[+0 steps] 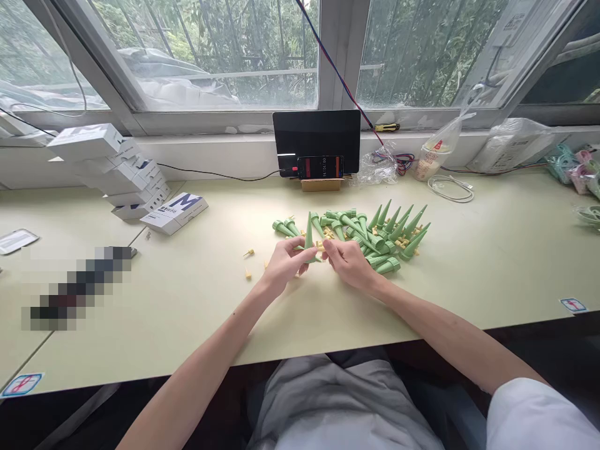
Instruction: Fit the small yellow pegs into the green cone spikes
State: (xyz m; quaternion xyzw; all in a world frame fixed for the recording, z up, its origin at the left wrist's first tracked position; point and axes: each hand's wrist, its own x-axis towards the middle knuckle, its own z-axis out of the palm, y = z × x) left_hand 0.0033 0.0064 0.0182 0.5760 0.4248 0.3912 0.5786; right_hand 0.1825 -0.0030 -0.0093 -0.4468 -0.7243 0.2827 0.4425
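My left hand [282,262] is closed round a green plastic cone spike [309,234], which stands upright with its tip pointing away from me. My right hand [347,261] sits just to its right with fingers pinched near the spike's base, on a small yellow piece [320,246] as far as I can make out. Behind both hands lies a heap of green spikes [375,234] mixed with small yellow pieces. A few loose yellow pieces [248,253] lie on the pale green table [187,294] to the left of my left hand.
A dark tablet [316,140] and a phone [320,167] on a wooden stand lean against the window sill. White boxes [117,169] are stacked at the left. Plastic bags [438,150], a white cable [452,187] and coloured items [579,169] line the right side.
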